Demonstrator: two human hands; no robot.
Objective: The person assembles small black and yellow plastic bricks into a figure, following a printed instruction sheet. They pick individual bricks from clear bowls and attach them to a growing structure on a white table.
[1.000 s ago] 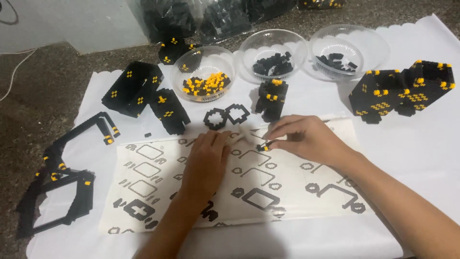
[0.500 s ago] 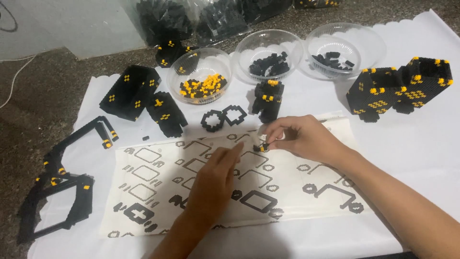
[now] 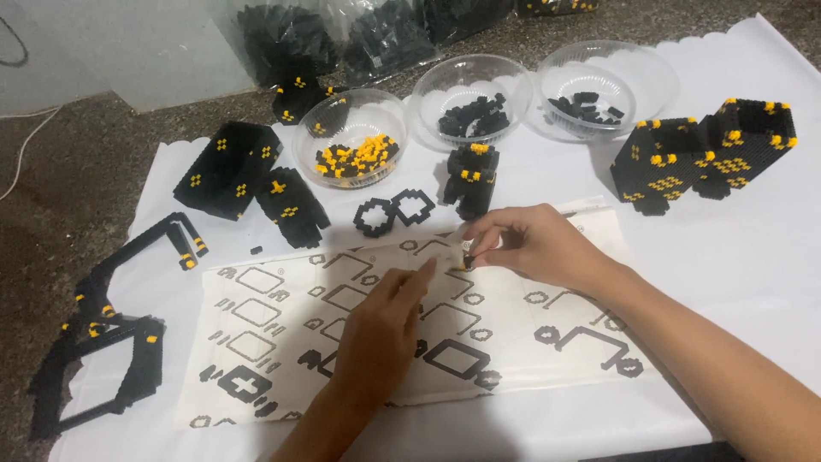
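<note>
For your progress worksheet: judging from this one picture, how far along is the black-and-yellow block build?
Done: several built sections stand around the sheet, such as the large block piece and the frame. In hand: the right hand pinches a tiny piece over the instruction sheet, with the left hand resting on it. Left: loose bricks fill the bowl of yellow bricks, and the sections lie unjoined.
</note>
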